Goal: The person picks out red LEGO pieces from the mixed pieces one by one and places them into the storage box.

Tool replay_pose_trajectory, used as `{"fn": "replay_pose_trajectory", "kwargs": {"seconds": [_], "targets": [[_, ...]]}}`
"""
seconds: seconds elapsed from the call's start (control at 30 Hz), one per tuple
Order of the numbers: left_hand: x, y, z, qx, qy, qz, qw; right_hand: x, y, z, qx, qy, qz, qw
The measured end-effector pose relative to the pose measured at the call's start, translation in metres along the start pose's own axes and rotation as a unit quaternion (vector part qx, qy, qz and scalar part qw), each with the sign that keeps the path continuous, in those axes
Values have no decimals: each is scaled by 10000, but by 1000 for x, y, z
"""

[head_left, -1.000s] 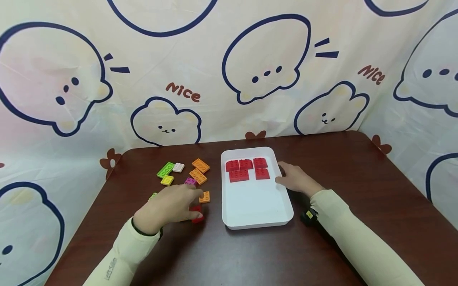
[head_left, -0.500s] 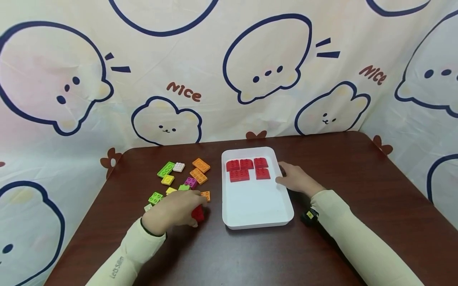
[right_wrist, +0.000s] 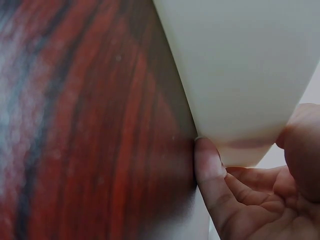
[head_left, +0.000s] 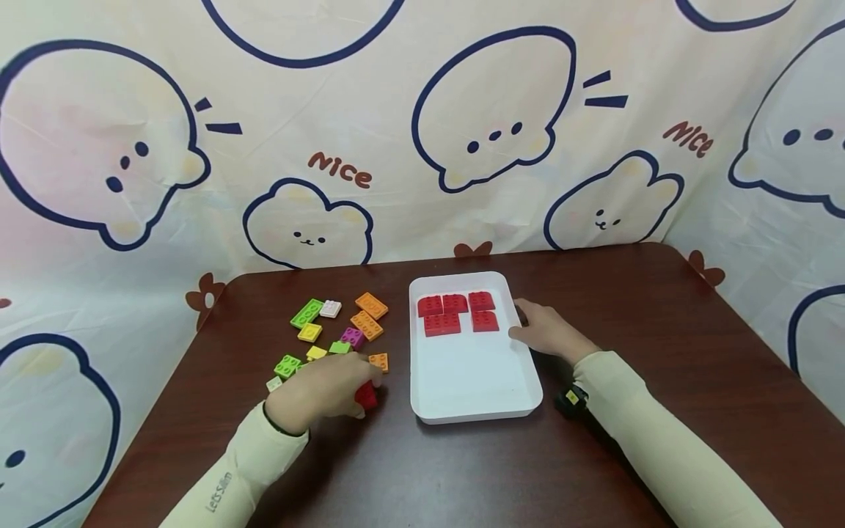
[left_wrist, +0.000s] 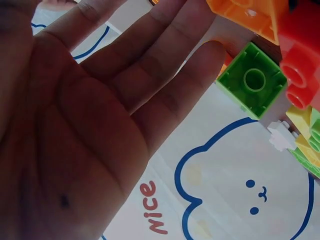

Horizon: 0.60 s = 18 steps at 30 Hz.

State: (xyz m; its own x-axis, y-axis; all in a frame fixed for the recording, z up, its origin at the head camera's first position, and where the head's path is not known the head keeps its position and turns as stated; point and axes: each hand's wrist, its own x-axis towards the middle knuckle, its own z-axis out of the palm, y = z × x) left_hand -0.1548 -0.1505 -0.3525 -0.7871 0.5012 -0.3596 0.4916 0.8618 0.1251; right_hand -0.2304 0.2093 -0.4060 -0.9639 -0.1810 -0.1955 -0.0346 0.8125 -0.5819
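My left hand (head_left: 323, 392) reaches down over the near side of the brick pile. Between its index finger and thumb lies a red toy brick (head_left: 366, 394); contact with the thumb is unclear. In the left wrist view the palm faces the camera, fingers fairly straight, near an orange brick (left_wrist: 250, 15), a green brick (left_wrist: 255, 80) and a red brick (left_wrist: 302, 55). The thumb's tip is hidden there. My right hand (head_left: 544, 330) grips the right side of a white tray (head_left: 475, 396), fingers against the wall's lower edge. Several red bricks (head_left: 442, 324) lie at the tray's far end.
Loose bricks spread left of the tray: orange (head_left: 367, 325), magenta (head_left: 354, 336), yellow (head_left: 309, 332), green (head_left: 306, 313) and white (head_left: 331, 309). They rest on a dark brown table (head_left: 627, 308). A printed curtain (head_left: 396, 147) hangs behind the table's far edge.
My left hand has drawn slightly back, uncovering green and yellow bricks. Its thumb has moved off the red brick's top to the near side. The right hand and tray stay put.
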Motion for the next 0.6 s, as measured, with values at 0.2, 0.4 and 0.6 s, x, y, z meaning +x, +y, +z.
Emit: {"fn": "replay_pose_trajectory", "kwargs": {"seconds": [0.2,0.4,0.6], "targets": [[1,1,1,21,2,7,10000,-1,0,0,-9,-8,39,10000],[1,2,0,0,-46,75,10000,-1,-1,0,21,-7,67,10000],[-2,4,-4,0,56,127,9999,-1,-1,0,-4,35,-3,10000]]}}
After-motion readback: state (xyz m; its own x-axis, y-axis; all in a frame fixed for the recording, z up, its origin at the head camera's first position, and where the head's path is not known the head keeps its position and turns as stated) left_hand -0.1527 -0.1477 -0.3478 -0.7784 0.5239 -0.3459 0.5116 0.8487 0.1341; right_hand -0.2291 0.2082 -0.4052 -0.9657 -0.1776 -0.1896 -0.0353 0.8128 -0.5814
